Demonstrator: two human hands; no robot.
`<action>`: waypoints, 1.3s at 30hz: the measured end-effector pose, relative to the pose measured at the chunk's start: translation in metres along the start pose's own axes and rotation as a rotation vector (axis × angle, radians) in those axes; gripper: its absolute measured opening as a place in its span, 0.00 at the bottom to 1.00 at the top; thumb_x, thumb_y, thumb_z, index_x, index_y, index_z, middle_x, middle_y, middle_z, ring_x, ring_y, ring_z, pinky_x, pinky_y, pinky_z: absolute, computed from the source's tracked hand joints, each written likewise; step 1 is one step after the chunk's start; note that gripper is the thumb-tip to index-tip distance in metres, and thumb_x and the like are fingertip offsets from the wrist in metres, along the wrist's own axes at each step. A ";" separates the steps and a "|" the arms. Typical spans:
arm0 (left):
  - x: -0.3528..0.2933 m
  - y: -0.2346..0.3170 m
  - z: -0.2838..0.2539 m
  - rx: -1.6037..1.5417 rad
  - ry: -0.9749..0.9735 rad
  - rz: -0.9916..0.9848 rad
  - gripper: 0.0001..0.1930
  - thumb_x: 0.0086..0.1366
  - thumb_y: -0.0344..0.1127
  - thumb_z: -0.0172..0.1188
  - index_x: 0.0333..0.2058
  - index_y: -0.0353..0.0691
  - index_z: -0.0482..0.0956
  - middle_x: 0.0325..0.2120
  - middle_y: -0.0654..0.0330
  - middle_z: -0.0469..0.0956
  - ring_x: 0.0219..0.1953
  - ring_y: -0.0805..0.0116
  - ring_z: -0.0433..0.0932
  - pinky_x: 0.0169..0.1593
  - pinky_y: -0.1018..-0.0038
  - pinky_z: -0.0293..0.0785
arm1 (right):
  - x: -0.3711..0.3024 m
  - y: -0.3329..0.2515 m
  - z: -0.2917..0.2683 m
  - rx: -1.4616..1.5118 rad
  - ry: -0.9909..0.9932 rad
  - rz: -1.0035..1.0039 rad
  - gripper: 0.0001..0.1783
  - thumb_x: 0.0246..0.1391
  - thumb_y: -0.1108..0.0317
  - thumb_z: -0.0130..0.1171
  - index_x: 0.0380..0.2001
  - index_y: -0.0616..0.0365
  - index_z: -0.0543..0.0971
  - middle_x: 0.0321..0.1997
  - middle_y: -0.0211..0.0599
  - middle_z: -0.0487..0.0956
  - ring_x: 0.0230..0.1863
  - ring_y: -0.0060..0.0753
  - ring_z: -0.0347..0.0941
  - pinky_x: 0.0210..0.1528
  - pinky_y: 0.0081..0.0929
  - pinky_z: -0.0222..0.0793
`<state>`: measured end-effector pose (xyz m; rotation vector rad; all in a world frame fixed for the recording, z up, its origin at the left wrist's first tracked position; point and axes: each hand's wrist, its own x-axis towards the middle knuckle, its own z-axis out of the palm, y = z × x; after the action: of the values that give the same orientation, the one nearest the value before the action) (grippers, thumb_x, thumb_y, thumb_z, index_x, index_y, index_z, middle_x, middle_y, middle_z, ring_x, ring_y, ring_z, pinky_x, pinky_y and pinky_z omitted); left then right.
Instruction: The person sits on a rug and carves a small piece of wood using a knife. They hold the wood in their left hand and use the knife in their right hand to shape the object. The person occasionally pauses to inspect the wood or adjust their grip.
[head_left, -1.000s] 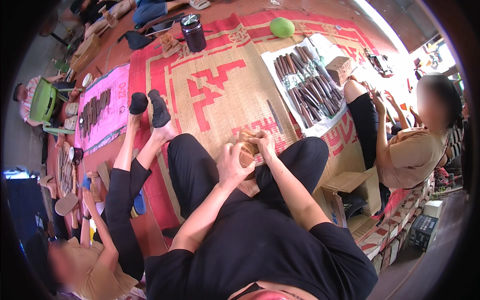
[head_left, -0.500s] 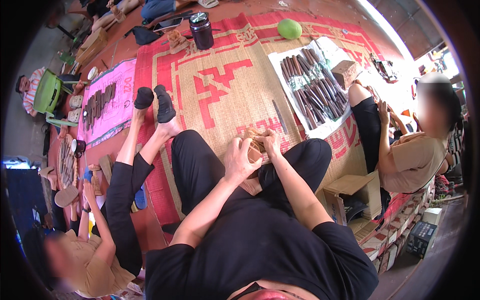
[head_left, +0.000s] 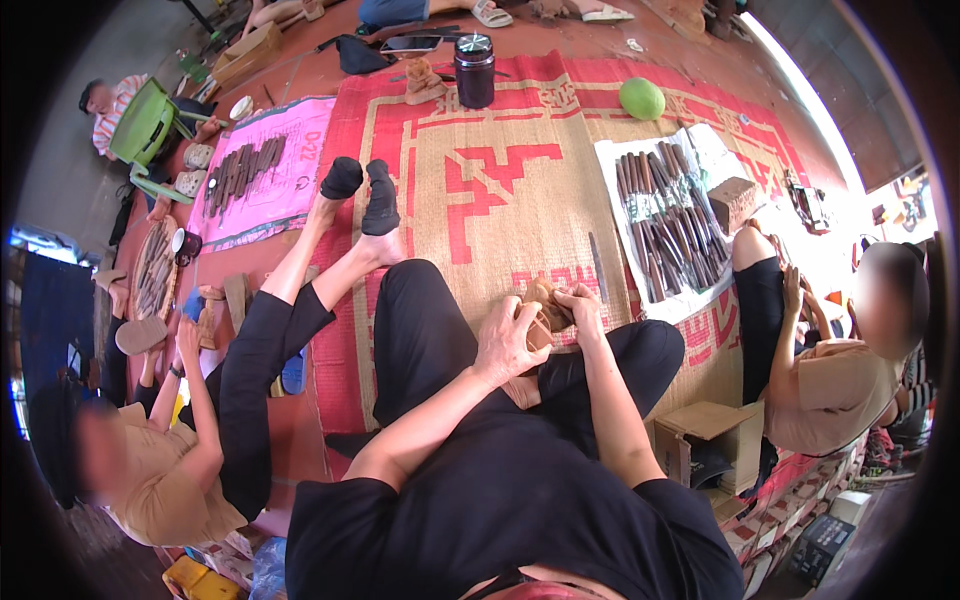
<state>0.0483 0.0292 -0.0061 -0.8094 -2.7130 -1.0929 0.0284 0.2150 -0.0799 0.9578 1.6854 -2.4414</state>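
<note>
Above my crossed legs, my left hand [head_left: 508,343] is closed round a small brown wood carving [head_left: 541,293] with a flat, paler base. My right hand [head_left: 584,308] pinches at the carving's right side, fingers bent; whether something thin is also between these fingertips is too small to tell. Just beyond my hands, to the right, a thin dark tool [head_left: 597,266] lies on the woven mat [head_left: 520,210]. Farther right, many dark-handled carving tools [head_left: 668,220] rest in rows on a white sheet [head_left: 612,165].
A wooden block [head_left: 733,203], a green round fruit [head_left: 642,98], a dark flask [head_left: 474,75] and another carving [head_left: 423,82] stand beyond. An open cardboard box [head_left: 710,445] is by my right knee. Co-workers sit at both sides; one's legs [head_left: 285,330] stretch close on my left.
The view has shifted, so the scene sits farther right and lower. Both hands stay on the carving, which appears slightly turned, with my right fingers moved along its right side.
</note>
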 end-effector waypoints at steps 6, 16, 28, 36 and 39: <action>0.002 0.002 0.000 -0.027 0.019 0.020 0.32 0.42 0.41 0.72 0.48 0.43 0.72 0.37 0.54 0.66 0.40 0.55 0.74 0.42 0.62 0.75 | 0.024 0.028 -0.015 -0.328 -0.030 -0.082 0.17 0.37 0.73 0.75 0.16 0.56 0.72 0.23 0.26 0.74 0.26 0.22 0.69 0.31 0.23 0.66; 0.004 -0.005 -0.004 -0.026 -0.009 0.025 0.31 0.43 0.41 0.72 0.47 0.43 0.72 0.38 0.54 0.67 0.40 0.55 0.74 0.42 0.62 0.76 | 0.020 0.016 -0.004 -0.100 0.077 -0.014 0.14 0.37 0.78 0.71 0.17 0.56 0.72 0.22 0.29 0.75 0.25 0.24 0.69 0.31 0.23 0.66; 0.006 -0.003 -0.004 -0.023 0.009 0.057 0.31 0.43 0.42 0.72 0.47 0.45 0.72 0.38 0.55 0.67 0.40 0.54 0.75 0.41 0.61 0.76 | 0.013 0.020 -0.007 -0.236 0.168 -0.135 0.12 0.38 0.80 0.68 0.21 0.60 0.73 0.28 0.38 0.79 0.26 0.29 0.75 0.29 0.27 0.74; 0.008 -0.004 -0.010 -0.051 -0.072 0.062 0.33 0.43 0.41 0.72 0.50 0.46 0.71 0.40 0.54 0.67 0.42 0.53 0.75 0.44 0.60 0.75 | 0.015 0.023 -0.020 -0.142 0.003 -0.084 0.14 0.41 0.79 0.69 0.18 0.55 0.71 0.28 0.34 0.78 0.33 0.26 0.74 0.39 0.21 0.69; 0.006 -0.006 -0.012 -0.062 -0.077 0.060 0.33 0.43 0.41 0.72 0.50 0.46 0.71 0.41 0.54 0.67 0.43 0.53 0.75 0.44 0.60 0.75 | 0.012 0.015 -0.027 -0.086 0.030 0.003 0.15 0.41 0.77 0.70 0.17 0.54 0.70 0.28 0.33 0.78 0.37 0.26 0.75 0.40 0.18 0.67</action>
<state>0.0391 0.0205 0.0008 -0.9556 -2.7091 -1.1623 0.0367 0.2360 -0.1045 0.9905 1.7802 -2.3433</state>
